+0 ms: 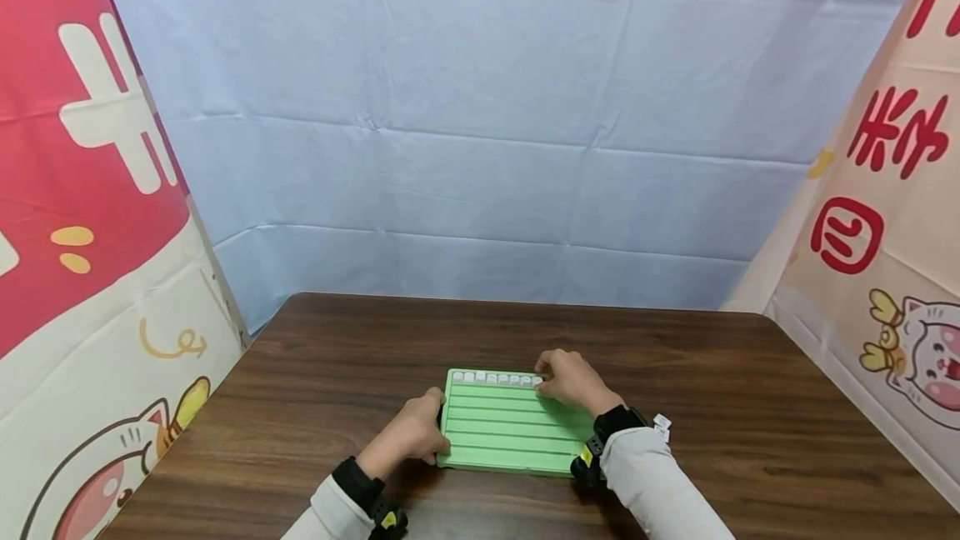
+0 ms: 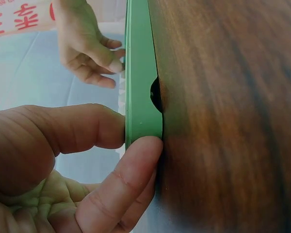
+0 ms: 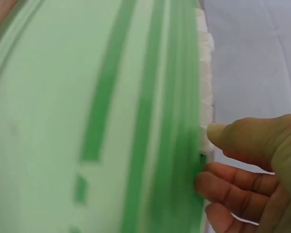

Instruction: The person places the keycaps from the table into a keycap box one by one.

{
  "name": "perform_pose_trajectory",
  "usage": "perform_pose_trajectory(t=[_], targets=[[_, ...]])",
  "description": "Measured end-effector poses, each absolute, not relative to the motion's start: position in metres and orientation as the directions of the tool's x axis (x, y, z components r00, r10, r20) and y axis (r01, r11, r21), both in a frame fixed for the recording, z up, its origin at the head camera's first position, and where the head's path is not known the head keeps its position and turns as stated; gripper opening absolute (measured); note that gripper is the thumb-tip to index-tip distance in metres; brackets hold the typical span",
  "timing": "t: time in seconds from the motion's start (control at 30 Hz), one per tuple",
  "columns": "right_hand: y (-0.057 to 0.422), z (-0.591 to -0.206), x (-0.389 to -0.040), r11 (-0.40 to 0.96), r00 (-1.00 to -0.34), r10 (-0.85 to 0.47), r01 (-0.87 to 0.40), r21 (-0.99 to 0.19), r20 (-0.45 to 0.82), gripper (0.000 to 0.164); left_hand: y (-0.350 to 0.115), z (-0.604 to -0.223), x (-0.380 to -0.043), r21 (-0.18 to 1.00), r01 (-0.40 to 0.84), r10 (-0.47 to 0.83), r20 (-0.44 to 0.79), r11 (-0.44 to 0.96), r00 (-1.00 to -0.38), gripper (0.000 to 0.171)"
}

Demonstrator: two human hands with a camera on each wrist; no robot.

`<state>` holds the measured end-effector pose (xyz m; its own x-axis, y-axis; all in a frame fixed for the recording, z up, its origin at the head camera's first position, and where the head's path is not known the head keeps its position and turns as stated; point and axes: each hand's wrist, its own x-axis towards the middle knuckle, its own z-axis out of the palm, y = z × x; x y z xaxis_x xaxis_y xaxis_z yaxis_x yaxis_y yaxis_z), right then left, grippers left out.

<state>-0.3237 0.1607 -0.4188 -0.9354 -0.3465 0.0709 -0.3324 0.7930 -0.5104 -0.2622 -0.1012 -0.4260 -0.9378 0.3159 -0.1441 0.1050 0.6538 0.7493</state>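
A light green slotted tray (image 1: 517, 436) lies on the table, crossed by several parallel ridges. Along its far groove runs a row of small white blocks (image 1: 491, 377). The left hand (image 1: 415, 430) holds the tray's left edge; its digits touch the green side wall (image 2: 141, 97) in the left wrist view. At the right end of the row is the right hand (image 1: 573, 380). Seen from the right wrist, its thumb (image 3: 242, 138) touches the end block (image 3: 206, 138), while the bent fingers sit a little apart from the thumb at the groove.
A dark brown wooden table (image 1: 360, 340) carries the tray near its front. Behind it hangs a pale blue cloth (image 1: 480, 123), with printed cloths at left (image 1: 67, 273) and right (image 1: 885, 215). The tray wall has a small dark notch.
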Motion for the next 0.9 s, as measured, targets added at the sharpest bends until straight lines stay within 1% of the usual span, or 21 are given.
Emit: perform_pose_trajectory(t=[0.13,0.23,0.57,0.9], targets=[[0.168,-0.407,-0.317,0.806,-0.930,-0.363,-0.345,-0.481,0.058,0.028,-0.101,-0.427,-0.262,0.748,0.106,0.315,-0.142,0.655,-0.939,0.065],[0.175,-0.400,-0.313,0.820,-0.926,-0.376,-0.353,-0.450,0.040,0.029,-0.101,-0.427,-0.263,0.744,0.104,0.307,-0.140,0.660,-0.941,0.063],[0.202,-0.394,-0.305,0.861,-0.929,-0.370,-0.336,-0.382,-0.018,0.027,-0.101,-0.427,-0.264,0.746,0.098,0.304,-0.144,0.659,-0.942,0.064],[0.228,-0.396,-0.295,0.906,-0.950,-0.298,-0.253,-0.340,-0.088,0.023,-0.100,-0.425,-0.264,0.741,0.088,0.298,-0.156,0.665,-0.942,0.066]])
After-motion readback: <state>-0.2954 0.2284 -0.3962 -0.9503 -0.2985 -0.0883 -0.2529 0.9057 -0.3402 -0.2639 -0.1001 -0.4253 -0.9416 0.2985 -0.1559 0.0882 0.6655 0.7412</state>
